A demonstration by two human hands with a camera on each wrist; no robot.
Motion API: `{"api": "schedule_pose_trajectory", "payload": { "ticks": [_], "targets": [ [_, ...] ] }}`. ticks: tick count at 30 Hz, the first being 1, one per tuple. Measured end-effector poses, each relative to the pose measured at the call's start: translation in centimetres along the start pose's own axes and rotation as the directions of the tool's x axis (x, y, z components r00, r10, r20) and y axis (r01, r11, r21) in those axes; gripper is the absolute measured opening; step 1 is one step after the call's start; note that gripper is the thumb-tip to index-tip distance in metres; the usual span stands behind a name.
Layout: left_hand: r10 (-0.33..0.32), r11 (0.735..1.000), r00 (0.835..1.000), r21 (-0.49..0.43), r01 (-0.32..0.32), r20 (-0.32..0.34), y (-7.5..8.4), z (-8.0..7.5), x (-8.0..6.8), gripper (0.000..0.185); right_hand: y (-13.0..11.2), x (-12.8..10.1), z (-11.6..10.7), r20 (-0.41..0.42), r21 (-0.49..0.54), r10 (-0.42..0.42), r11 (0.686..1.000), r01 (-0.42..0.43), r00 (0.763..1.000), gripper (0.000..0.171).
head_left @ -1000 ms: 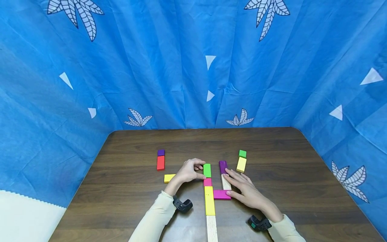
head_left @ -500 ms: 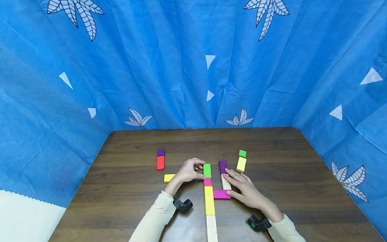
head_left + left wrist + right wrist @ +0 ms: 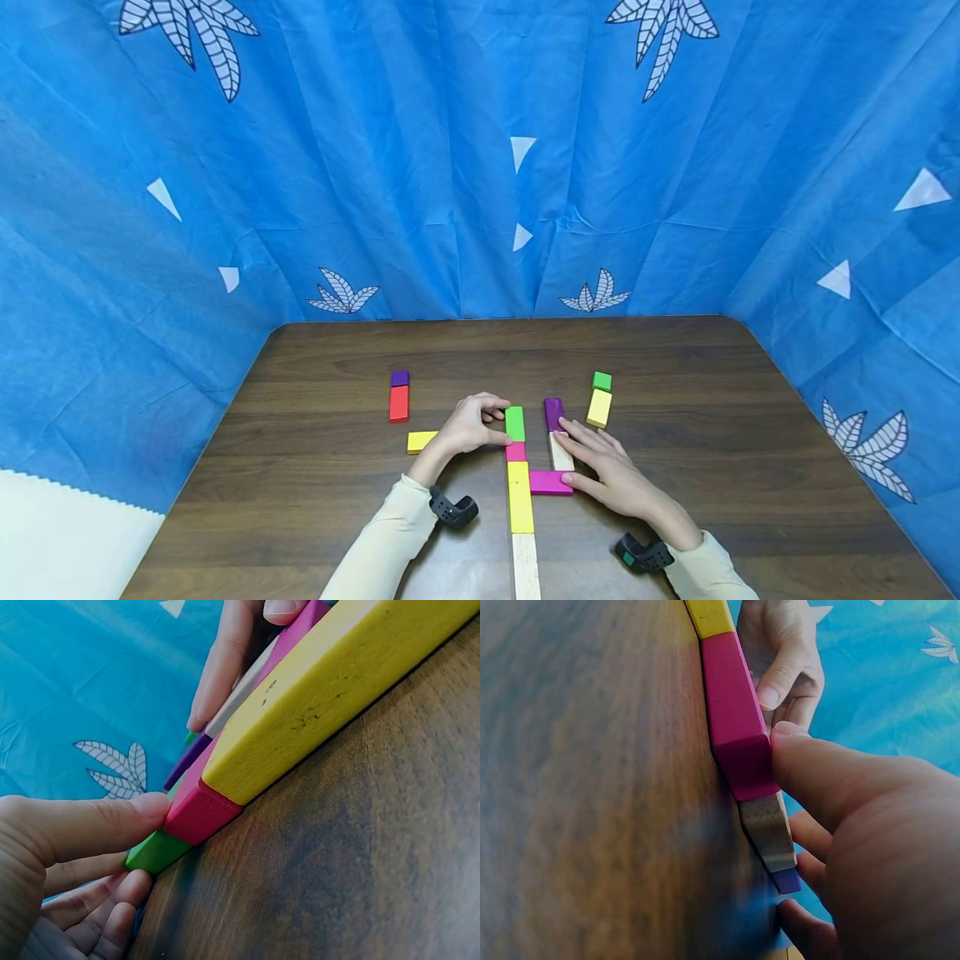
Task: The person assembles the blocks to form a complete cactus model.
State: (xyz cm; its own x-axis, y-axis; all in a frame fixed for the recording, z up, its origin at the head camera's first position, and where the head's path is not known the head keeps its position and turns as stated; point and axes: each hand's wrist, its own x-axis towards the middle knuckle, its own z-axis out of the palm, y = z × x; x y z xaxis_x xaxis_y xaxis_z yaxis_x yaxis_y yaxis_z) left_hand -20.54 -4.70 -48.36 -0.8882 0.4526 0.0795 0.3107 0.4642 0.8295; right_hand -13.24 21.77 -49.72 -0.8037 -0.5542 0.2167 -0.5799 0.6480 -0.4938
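Note:
My left hand (image 3: 467, 423) is at the far end of a line of blocks. Its thumb touches the small pink block (image 3: 201, 808), and its curled fingers hold the side and far end of the green block (image 3: 514, 423). Nearer me, the line continues with a yellow block (image 3: 520, 497) and a cream block (image 3: 526, 567). My right hand (image 3: 609, 473) has its fingers spread along a branch to the right. Its thumb rests at the magenta block (image 3: 550, 482), while its fingertips touch around the white block (image 3: 560, 452) and the dark purple block (image 3: 552, 413).
At the back left lie a red block (image 3: 399, 404) and a small violet block (image 3: 400, 378). Another yellow block (image 3: 421, 442) is partly hidden behind my left wrist. Back right are a pale yellow block (image 3: 598, 408) and a small green block (image 3: 602, 381). A blue curtain (image 3: 480, 167) surrounds the wooden table (image 3: 315, 500).

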Motion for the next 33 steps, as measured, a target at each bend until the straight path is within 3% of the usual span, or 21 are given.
{"api": "schedule_pose_trajectory", "payload": {
  "ticks": [13,17,20,25,28,33],
  "targets": [
    [0.007,1.000,1.000,0.030,-0.007,-0.014,0.0,0.2,-0.1,0.059,0.0,-0.1,-0.2,0.006,0.006,0.014,1.000,-0.014,1.000,0.058],
    [0.059,0.996,0.995,0.076,-0.054,-0.074,0.3,0.3,-0.3,0.060,-0.1,0.0,-0.2,0.001,-0.001,-0.003,1.000,0.003,1.000,0.058],
    [0.139,0.985,0.980,0.126,-0.121,-0.143,0.8,0.4,-0.8,0.059,0.0,-0.1,-0.2,0.004,0.002,0.001,1.000,-0.001,1.000,0.058],
    [0.264,0.954,0.945,0.196,-0.226,-0.195,2.2,0.5,-2.5,0.056,0.0,-0.1,-0.2,0.016,0.011,0.018,1.000,-0.018,1.000,0.059],
    [0.297,0.940,0.940,0.226,-0.256,-0.169,2.8,1.0,-4.1,0.057,0.0,-0.1,-0.1,0.012,0.005,0.013,1.000,-0.013,1.000,0.059],
    [0.301,0.913,0.948,0.316,-0.256,-0.102,3.2,2.5,-7.2,0.061,0.2,-0.1,-0.1,-0.007,-0.004,-0.002,1.000,0.002,1.000,0.059]
  ]
}}
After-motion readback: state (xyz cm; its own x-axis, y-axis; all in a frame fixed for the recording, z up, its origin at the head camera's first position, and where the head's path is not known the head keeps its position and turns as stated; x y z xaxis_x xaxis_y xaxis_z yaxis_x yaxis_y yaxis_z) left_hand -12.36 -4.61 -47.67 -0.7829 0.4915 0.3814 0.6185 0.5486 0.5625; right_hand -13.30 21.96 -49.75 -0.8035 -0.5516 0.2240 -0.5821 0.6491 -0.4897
